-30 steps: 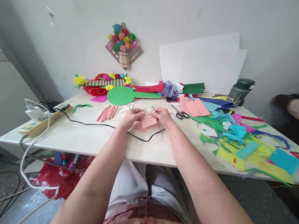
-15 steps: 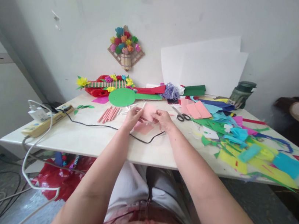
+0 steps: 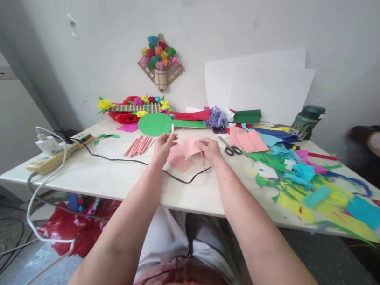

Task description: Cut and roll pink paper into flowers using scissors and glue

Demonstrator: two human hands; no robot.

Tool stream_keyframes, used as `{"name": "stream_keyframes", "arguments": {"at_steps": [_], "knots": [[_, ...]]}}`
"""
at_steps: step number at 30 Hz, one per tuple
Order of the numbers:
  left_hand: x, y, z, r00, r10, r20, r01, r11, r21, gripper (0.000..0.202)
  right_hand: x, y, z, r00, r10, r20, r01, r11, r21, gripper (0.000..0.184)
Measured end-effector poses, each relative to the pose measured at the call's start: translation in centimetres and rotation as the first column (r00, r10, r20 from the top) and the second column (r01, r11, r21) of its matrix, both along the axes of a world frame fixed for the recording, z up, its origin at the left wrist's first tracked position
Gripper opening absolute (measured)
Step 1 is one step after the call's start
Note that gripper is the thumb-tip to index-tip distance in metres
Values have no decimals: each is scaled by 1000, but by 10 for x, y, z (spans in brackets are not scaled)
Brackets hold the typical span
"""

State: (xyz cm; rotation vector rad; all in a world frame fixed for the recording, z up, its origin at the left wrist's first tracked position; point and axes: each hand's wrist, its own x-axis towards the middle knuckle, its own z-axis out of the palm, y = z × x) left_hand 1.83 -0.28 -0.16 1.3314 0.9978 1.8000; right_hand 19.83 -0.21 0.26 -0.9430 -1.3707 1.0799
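My left hand (image 3: 164,144) is closed around a short white paper tube (image 3: 172,129), its upper end showing above the fingers. My right hand (image 3: 209,149) pinches a small pink paper square (image 3: 192,148) by its right side. Beneath and between the hands another pink paper sheet (image 3: 179,159) lies on the table. A bundle of pink rolled tubes (image 3: 139,146) rests to the left of my left hand. Just right of my right hand are scissors (image 3: 232,149) with black handles.
A black cable (image 3: 124,159) crosses the table from a power strip (image 3: 64,153) at left. Behind the hands lies a green round cutout (image 3: 155,124). Coloured paper scraps (image 3: 304,187) cover the right side, with a dark green bottle (image 3: 308,122) behind them.
My hands have moved apart. The left moved slightly left with the white paper tube, away from the pink square, which stays in my right hand.
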Motion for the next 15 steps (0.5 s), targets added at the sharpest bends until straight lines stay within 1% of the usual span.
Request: {"name": "stream_keyframes", "arguments": {"at_steps": [1,3,6,8,11,13,15], "knots": [[0,-1,1,999,-48,-25,49,999,19,35,1,-2,1,999,39,24,-39,999,-3,19],[1,-5,1,980,-172,-96,174,985,13,32,2,-5,3,991,122,48,-122,993,-4,21],[2,-10,1,927,-345,-145,337,938,-82,29,2,-8,5,978,201,57,-201,980,-5,23],[1,-12,1,902,-404,-148,383,911,-154,29,2,-9,5,974,217,70,-217,976,-6,24],[1,-14,1,898,-408,-162,373,904,-207,28,0,-9,5,975,210,68,-211,978,1,26],[1,-13,0,914,-371,-163,340,921,-190,27,-1,-9,4,983,177,38,-177,984,-3,29],[1,-10,-2,935,-329,-131,311,940,-143,26,-2,-7,3,994,107,-9,-107,994,-28,31]]}}
